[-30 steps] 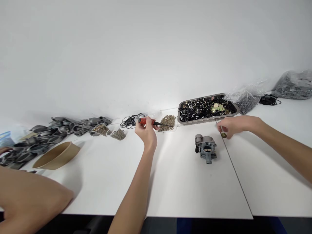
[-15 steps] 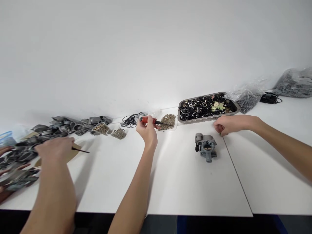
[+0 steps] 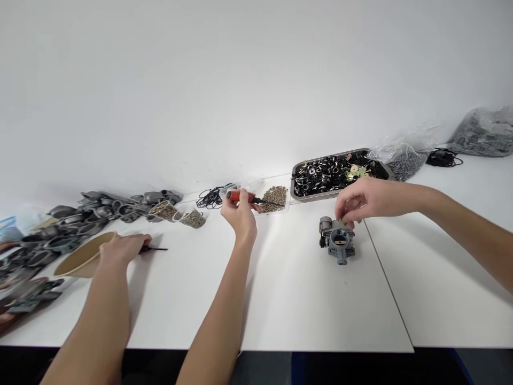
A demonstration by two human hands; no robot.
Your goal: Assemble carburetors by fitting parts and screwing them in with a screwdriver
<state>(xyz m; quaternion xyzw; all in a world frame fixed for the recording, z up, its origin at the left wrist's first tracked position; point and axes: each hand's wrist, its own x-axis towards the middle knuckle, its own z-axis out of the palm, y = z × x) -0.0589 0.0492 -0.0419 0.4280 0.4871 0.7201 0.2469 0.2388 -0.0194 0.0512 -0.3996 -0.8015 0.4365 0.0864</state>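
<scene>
My left hand is wrapped round a screwdriver with a red handle. Its dark shaft points right, and the tip lies over a pile of small brass-coloured screws. On the white table, a grey metal carburetor stands with its round bore facing me. Just above its back edge is my right hand, fingertips pinching a small, thin, pale yellowish plate. The fingers partly hide this plate; whether it touches the carburetor I cannot tell.
Behind my right hand sits a metal tray of black and brass-coloured parts. Bags of small parts lie farther right. To the left, a co-worker's hand holds a dark tool beside a tan bowl, near two cups and heaped grey castings.
My right hand has moved left from beside the tray to over the carburetor. My left hand stays by the screws with the screwdriver. The co-worker's hand has shifted right, uncovering the bowl.
</scene>
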